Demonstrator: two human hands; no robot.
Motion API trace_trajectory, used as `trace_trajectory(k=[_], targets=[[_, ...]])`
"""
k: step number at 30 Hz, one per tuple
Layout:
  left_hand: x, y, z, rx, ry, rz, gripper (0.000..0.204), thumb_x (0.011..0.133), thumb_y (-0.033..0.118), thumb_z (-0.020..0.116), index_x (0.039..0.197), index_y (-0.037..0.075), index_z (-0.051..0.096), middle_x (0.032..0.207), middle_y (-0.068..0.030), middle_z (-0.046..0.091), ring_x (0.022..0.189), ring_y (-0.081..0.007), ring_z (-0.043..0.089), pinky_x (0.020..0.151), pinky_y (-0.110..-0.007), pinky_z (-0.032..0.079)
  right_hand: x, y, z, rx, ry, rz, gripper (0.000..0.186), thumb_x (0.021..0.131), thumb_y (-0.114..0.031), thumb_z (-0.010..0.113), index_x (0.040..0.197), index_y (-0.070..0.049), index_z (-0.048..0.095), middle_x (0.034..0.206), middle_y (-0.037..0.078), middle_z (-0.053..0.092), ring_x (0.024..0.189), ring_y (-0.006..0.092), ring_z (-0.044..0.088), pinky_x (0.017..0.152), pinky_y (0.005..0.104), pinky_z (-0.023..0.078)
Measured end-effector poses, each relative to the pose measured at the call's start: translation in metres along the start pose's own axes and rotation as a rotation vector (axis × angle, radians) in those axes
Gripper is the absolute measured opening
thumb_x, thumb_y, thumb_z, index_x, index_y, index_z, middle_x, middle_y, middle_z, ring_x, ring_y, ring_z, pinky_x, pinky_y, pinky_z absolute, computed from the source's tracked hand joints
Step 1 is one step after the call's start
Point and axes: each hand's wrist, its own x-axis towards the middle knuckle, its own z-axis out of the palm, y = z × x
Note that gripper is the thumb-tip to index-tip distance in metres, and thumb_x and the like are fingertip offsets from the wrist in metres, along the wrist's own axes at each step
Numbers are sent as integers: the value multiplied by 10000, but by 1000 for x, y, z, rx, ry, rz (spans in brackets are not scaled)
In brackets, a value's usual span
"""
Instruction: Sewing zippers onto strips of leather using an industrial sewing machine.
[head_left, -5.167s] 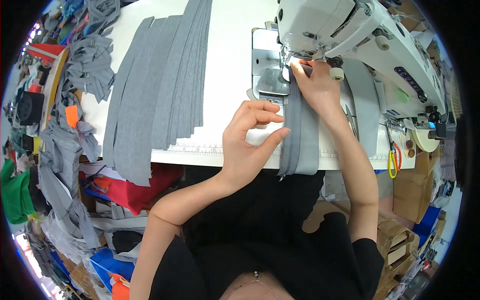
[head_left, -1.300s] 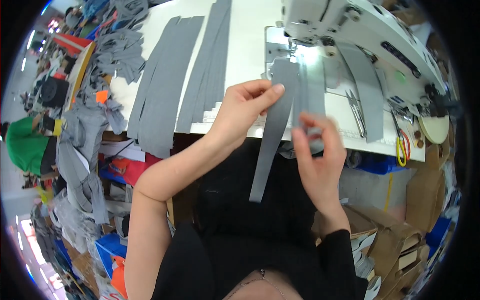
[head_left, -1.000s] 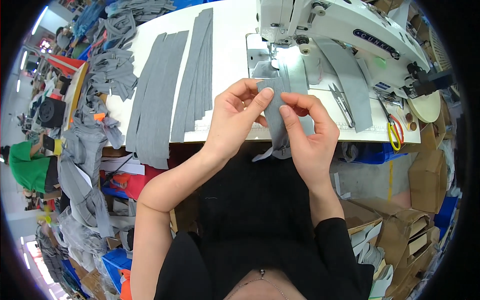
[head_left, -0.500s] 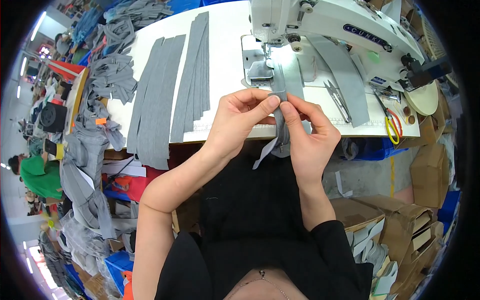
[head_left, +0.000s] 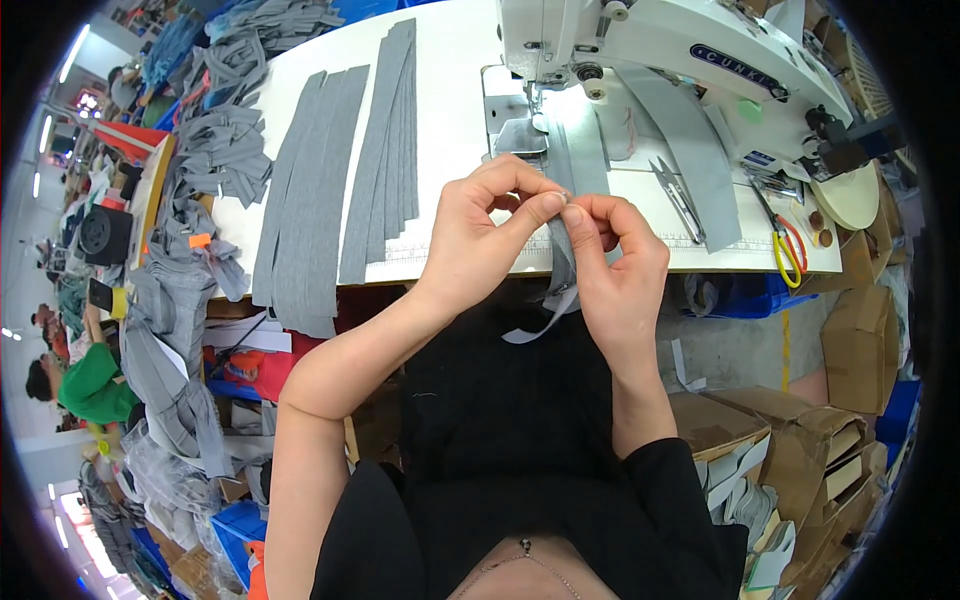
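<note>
My left hand (head_left: 490,235) and my right hand (head_left: 618,250) meet in front of the sewing machine (head_left: 570,50), thumbs and fingers pinched on a grey fabric strip (head_left: 562,260). Its lower end hangs past the table edge with a pale curled tail (head_left: 543,328). Beyond my fingers the strip runs up toward the needle area, under the lit presser foot. The bit right between my fingertips is mostly hidden. Flat grey strips lie in two groups on the left: a wide stack (head_left: 315,190) and a fanned stack (head_left: 385,150).
Right of the machine bed lie thread snips (head_left: 678,203), a long grey piece (head_left: 690,150) and yellow-and-red-handled scissors (head_left: 787,250). Heaped grey fabric (head_left: 215,150) covers the left side. Cardboard boxes (head_left: 815,440) stand at the lower right. A person in green (head_left: 98,385) is at far left.
My fingertips have drawn closer together, and the left fingers have curled over the strip. The strip's pale tail has swung and curled. The person in green has shifted right.
</note>
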Motion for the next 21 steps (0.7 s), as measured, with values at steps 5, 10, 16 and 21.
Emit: trace_trajectory(k=[5,10,16,21], targets=[[1,-8,5,-87,123,-57,123,983,123,748,972,1,754,940,-4,734,845,-66,620,771,-247,501,-1,9,4,-90,8,-224,162,974,-161,747,981,1,735,814,103,697,691,228,625,668,346,502],[9,-9,5,-192,166,-159,118,996,123,735,979,9,757,927,-18,734,841,-56,611,779,-239,500,0,9,10,-64,-104,-5,161,1001,-169,709,953,-18,736,662,64,665,626,211,620,616,342,480],[61,-36,-22,-72,224,-194,148,1005,156,730,1036,14,759,908,-11,720,848,-58,606,784,-232,487,18,28,26,29,-67,21,151,1002,-163,694,1038,-17,687,677,85,673,578,199,646,571,337,469],[100,-69,-34,352,113,-230,185,965,171,760,1052,9,761,898,-15,707,887,-95,608,779,-257,484,46,45,36,-219,-112,50,162,983,-163,687,1060,-27,642,655,80,650,587,256,645,589,396,470]])
